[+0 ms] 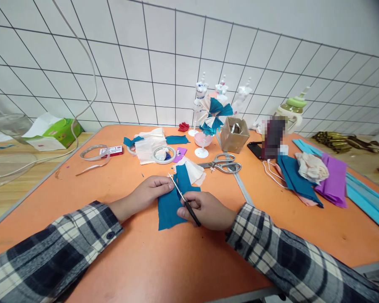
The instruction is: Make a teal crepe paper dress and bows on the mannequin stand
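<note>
My left hand [153,188] pinches the left edge of a teal crepe paper piece [168,212] between thumb and fingers. A pair of slim black-handled scissors [189,206], seen nearly edge-on, is in my right hand [205,208], its fingers closed round the handle. The blades slant up and left over the paper, their tips close to my left thumb. Part of the paper stands up as a strip beyond the blades. A cream paper piece [191,170] lies just behind it.
Large metal scissors [227,164] lie behind my right hand. Tape rolls [164,160], a small box [112,150], a paper flower [215,113], white figurine stands [202,90] and a cardboard box [235,135] are farther back. Folded purple paper [332,179] lies at right.
</note>
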Demonstrator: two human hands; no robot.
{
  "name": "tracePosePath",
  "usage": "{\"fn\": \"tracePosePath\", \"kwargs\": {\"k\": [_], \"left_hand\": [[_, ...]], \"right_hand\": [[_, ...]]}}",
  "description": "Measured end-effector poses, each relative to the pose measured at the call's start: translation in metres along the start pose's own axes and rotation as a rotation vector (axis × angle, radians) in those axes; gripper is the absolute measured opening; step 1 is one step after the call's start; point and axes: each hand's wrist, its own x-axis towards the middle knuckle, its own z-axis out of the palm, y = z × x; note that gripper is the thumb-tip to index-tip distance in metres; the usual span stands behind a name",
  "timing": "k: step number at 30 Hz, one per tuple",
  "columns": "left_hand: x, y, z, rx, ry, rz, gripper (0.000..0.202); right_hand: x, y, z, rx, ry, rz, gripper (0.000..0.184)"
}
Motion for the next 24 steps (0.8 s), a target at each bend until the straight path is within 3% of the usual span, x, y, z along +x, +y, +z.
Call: {"fn": "tracePosePath", "kwargs": {"k": [16,24], "left_hand": [[-0.0001,-0.0064,-0.0017,-0.012,0.013,-0.030,0.039],[-0.0014,-0.0005,-0.0022,-0.051,0.040,-0.064,0.043]], "right_hand": [[0.0014,0.0019,0.0005,0.012,0.011,0.014,0.037],[0.0007,0.0042,0.0011,0.067,0.057,0.019,0.028]]}}
